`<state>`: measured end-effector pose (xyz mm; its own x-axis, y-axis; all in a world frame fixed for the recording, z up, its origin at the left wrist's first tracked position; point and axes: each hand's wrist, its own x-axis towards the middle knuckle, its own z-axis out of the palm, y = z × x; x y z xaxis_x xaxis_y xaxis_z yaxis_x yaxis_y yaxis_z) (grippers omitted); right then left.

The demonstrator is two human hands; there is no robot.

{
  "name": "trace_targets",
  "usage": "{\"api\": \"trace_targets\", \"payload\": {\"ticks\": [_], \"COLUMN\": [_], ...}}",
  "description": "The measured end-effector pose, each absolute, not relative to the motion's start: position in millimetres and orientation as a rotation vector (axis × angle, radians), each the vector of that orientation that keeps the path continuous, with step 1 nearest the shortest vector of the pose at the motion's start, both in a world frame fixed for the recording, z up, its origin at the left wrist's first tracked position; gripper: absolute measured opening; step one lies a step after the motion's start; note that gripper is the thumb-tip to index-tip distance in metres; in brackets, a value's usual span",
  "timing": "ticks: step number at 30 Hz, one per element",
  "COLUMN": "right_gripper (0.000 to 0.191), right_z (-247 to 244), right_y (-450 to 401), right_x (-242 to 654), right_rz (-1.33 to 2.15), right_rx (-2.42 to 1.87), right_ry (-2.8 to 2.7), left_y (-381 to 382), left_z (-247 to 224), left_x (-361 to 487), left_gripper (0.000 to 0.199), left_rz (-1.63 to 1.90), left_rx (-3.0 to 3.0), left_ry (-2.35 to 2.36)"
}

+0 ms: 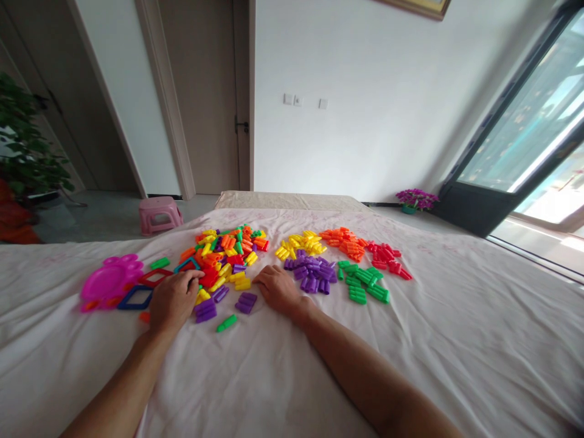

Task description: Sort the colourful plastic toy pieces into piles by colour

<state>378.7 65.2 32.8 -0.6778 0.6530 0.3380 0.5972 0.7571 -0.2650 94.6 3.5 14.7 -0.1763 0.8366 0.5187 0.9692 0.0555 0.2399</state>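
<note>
My left hand [173, 299] lies at the near left edge of a mixed pile of coloured plastic building pieces [227, 242]. Its fingers are loosely bent and apart, the tips touching a red piece [210, 278]; no firm grip shows. My right hand [279, 288] rests on the cloth between this pile and a group of purple pieces [314, 272], fingers lowered and nothing visible in them. Close to its fingertips are a joined yellow piece [243, 283] and a purple one [246, 302]. A single green piece [226, 323] lies nearer me.
Sorted groups of yellow [301, 244], orange [345, 242], red [387, 259] and green pieces [365, 281] lie right of centre. At left are a pink paw-shaped tray [109, 281] and a blue square frame [135, 298]. A pink stool [159, 214] stands beyond the wrinkled tablecloth [456, 328].
</note>
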Motion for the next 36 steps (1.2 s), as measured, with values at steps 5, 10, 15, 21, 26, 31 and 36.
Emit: {"api": "trace_targets", "payload": {"ticks": [5,10,15,21,26,31,36], "right_gripper": [0.021,0.022,0.023,0.023,0.022,0.021,0.021], "right_z": [30.3,32.1,31.0,32.1,34.2,33.9,36.4], "right_y": [65.9,64.6,65.5,65.9,64.9,64.9,64.2], "right_x": [378.2,377.9,378.4,378.6,378.6,379.4,379.4], "right_rz": [0.171,0.182,0.202,0.189,0.181,0.181,0.183], "right_rx": [-0.946,-0.97,-0.986,-0.954,-0.963,-0.95,-0.959], "right_ry": [-2.537,-2.543,-2.535,-2.556,-2.557,-2.563,-2.567], "left_y": [4.9,2.5,1.1,1.3,1.9,2.5,1.7], "left_z": [11.9,16.5,19.8,19.1,18.1,15.8,16.7], "left_x": [92.7,96.2,98.6,98.4,97.3,96.0,97.5], "left_gripper": [0.032,0.032,0.033,0.033,0.033,0.034,0.033], "left_rz": [-0.801,-0.805,-0.799,-0.803,-0.797,-0.789,-0.784], "left_rx": [-1.845,-1.847,-1.837,-1.84,-1.835,-1.839,-1.832], "left_ry": [-2.084,-2.093,-2.113,-2.096,-2.089,-2.09,-2.104]}}
